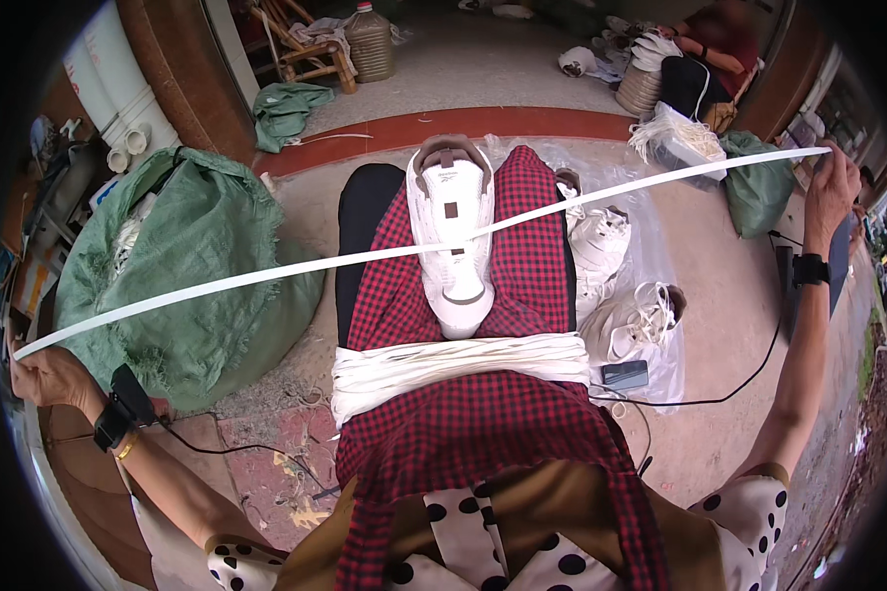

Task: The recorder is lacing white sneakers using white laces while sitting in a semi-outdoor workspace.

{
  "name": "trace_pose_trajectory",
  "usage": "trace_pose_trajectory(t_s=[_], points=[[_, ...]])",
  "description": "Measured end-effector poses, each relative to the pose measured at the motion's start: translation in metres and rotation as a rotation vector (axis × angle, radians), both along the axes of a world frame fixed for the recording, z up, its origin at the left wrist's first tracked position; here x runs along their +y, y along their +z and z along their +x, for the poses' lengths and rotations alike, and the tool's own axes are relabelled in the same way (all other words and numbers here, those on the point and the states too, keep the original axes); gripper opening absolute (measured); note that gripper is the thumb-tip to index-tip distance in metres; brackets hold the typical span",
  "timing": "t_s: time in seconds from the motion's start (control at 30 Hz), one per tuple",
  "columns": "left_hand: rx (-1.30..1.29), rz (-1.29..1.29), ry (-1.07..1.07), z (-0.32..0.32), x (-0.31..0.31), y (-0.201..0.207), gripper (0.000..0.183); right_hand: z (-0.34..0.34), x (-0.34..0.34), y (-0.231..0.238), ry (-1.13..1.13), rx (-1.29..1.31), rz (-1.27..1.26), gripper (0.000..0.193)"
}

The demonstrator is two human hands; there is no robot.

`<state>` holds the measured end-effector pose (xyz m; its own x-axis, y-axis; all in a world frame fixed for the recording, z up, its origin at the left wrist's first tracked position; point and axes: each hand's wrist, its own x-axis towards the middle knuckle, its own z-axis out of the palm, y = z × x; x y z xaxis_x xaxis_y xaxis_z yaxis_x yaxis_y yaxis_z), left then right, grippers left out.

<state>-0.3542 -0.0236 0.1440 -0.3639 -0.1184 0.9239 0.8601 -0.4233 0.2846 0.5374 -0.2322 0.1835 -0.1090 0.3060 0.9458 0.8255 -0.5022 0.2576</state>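
A long flat white shoelace (296,268) is stretched wide across the view. My left hand (51,377) pinches one end at the far left, beside a green sack. At the upper right, my right hand (832,202) is closed on the other end, higher than the left. Between them the lace crosses the tongue of a white shoe (453,202), which rests on my lap over a red-and-black checked apron (527,207). Whether the lace runs through a loop there I cannot tell. A thick bundle of white laces (463,366) lies across my lap below the shoe.
Several white shoes (636,325) sit on clear plastic to the right, near a dark phone (625,374). The bulging green sack (192,286) stands at left. Black cables (700,404) run from both wrists. Another person (715,59) sits at the back right, by heaped white laces (682,138).
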Motion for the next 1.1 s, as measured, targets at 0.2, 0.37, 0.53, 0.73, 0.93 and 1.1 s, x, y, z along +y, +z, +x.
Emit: trace_pose_trajectory(t_s=[0.2, 0.37, 0.53, 0.73, 0.93, 1.1], points=[[-0.247, -0.346, -0.869, 0.182, 0.006, -0.075, 0.035, -0.165, 0.103, -0.133, 1.019, 0.988, -0.042, 0.016], [-0.041, -0.756, -1.195, 0.291, 0.015, -0.123, 0.028, -0.268, 0.148, -0.189, 1.354, 1.268, -0.588, 0.007], [-0.155, -1.002, -1.588, 0.35, 0.017, -0.159, 0.021, -0.296, 0.149, -0.192, 1.254, 1.224, -0.676, 0.007], [-0.026, -1.128, -1.456, 0.357, 0.005, -0.179, 0.015, -0.291, 0.147, -0.195, 1.195, 1.181, -0.738, 0.008], [-0.217, -1.025, -1.469, 0.365, 0.003, -0.185, 0.011, -0.301, 0.154, -0.199, 1.187, 1.293, -0.769, 0.008], [-0.029, -1.134, -1.403, 0.358, 0.005, -0.188, 0.009, -0.298, 0.159, -0.19, 1.139, 1.238, -0.85, 0.008]])
